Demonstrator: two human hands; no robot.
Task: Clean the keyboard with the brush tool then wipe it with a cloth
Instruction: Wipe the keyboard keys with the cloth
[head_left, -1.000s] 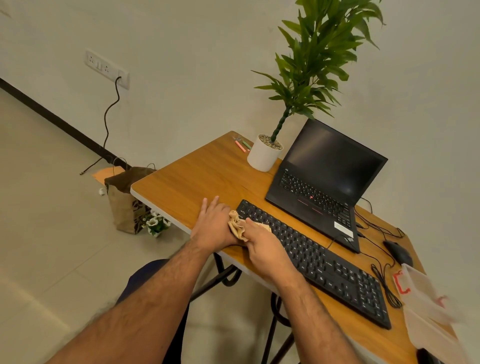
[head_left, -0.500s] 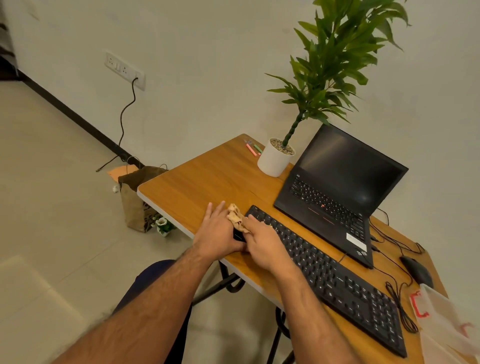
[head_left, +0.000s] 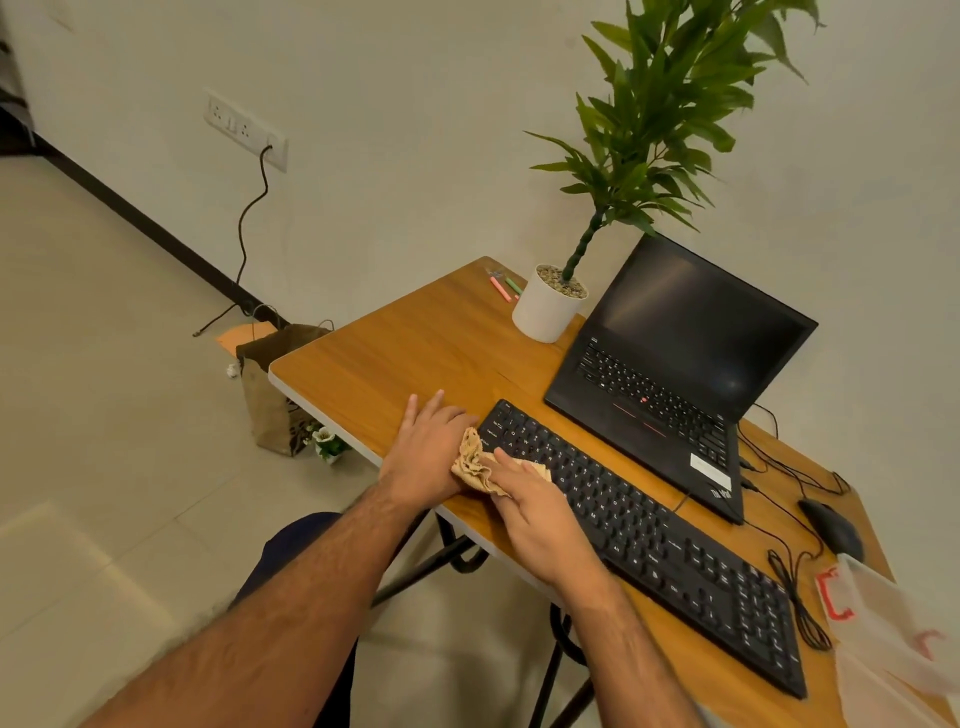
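Observation:
A long black keyboard (head_left: 649, 540) lies slantwise on the wooden table (head_left: 395, 358). At its left end a crumpled beige cloth (head_left: 472, 462) is bunched over the near corner keys. My right hand (head_left: 540, 514) presses the cloth down onto the keys with straight fingers. Just left of the keyboard, my left hand (head_left: 431, 447) rests flat on the table, fingers stretched out and its thumb side touching the cloth. No brush tool is in view.
An open black laptop (head_left: 675, 364) stands behind the keyboard, with a white plant pot (head_left: 545, 312) and coloured pens (head_left: 504, 286) further back. A mouse (head_left: 831, 525), cables and a clear plastic box (head_left: 883, 623) sit at the right. A paper bag (head_left: 270, 405) stands on the floor.
My right hand has rubbed the cloth back and forth over the keyboard's left end. My left hand has stayed flat beside it. The head camera has shifted.

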